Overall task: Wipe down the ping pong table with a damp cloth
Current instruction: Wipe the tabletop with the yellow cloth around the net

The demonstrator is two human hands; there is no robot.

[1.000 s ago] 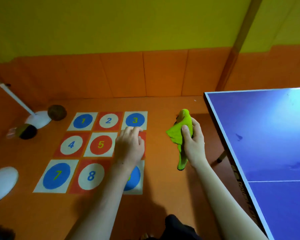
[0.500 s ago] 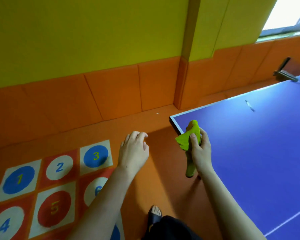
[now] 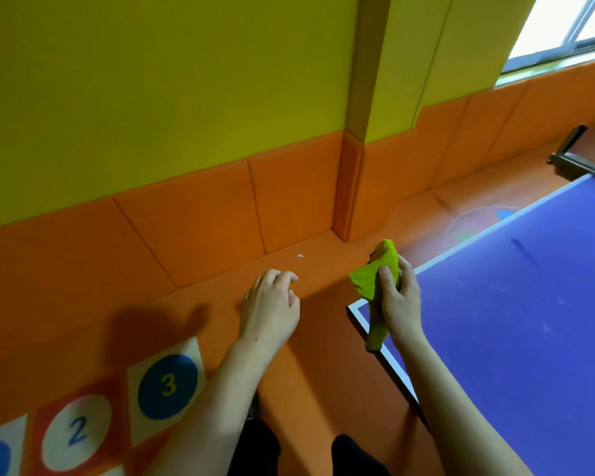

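Since half a second ago the head view has swung further right: the numbered floor squares have slid down into the lower left of the frame, with only the squares marked 2 and 3 readable, and the corner of the table now lies under the right hand, where a second ago the hand hung over the floor.

In the head view, the right hand sits right of centre, its fingers and thumb curled round a bunched lime-green damp cloth. The cloth sticks up above the fist and a rolled tail hangs below it, across the white edge line at the near corner of the blue ping pong tabletop, which fills the right side of the frame. Whether the cloth touches the surface cannot be told.

The left hand hovers at centre over the orange floor, palm down, fingers loosely curled and holding nothing.

The numbered play mat lies at lower left. An orange padded wall panel runs below the yellow-green wall across the upper frame. A dark net clamp sits at the tabletop's far edge, upper right.
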